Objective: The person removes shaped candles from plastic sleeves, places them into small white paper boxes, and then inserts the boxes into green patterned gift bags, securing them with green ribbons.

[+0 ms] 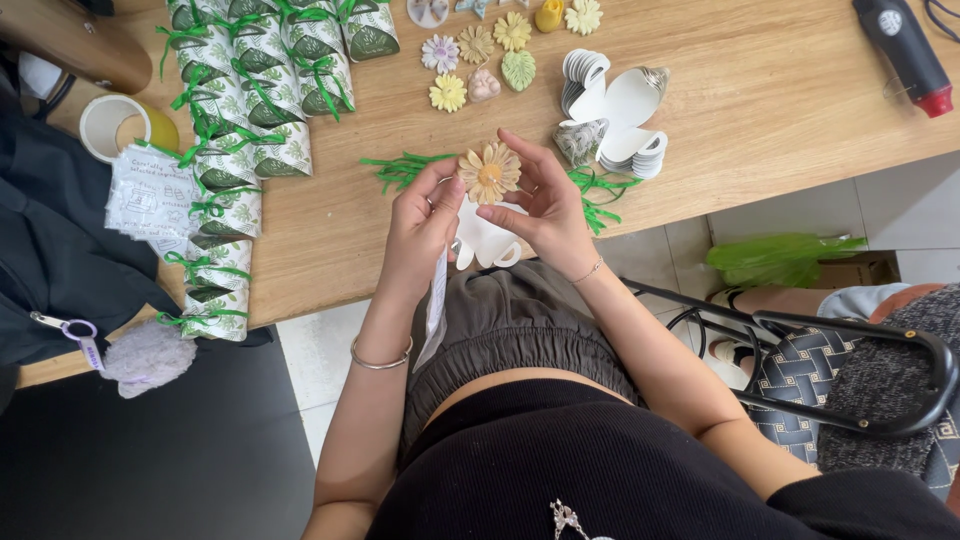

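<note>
My left hand (418,225) and my right hand (545,210) meet over the front edge of the wooden table (760,110). Between their fingertips they hold a tan daisy-shaped soap flower (489,172) with a yellow centre. Under it both hands also keep a flat white die-cut paper box blank (486,240), and a white paper strip (436,310) hangs down from my left hand. Green ribbon strands (400,168) lie on the table just behind my hands.
Rows of tied green-ribbon gift boxes (250,90) fill the table's left. Loose flower and leaf soaps (478,55) lie at the back. A stack of white box blanks (620,110) sits right of my hands. A heat gun (905,50), tape roll (118,122), black chair (850,370).
</note>
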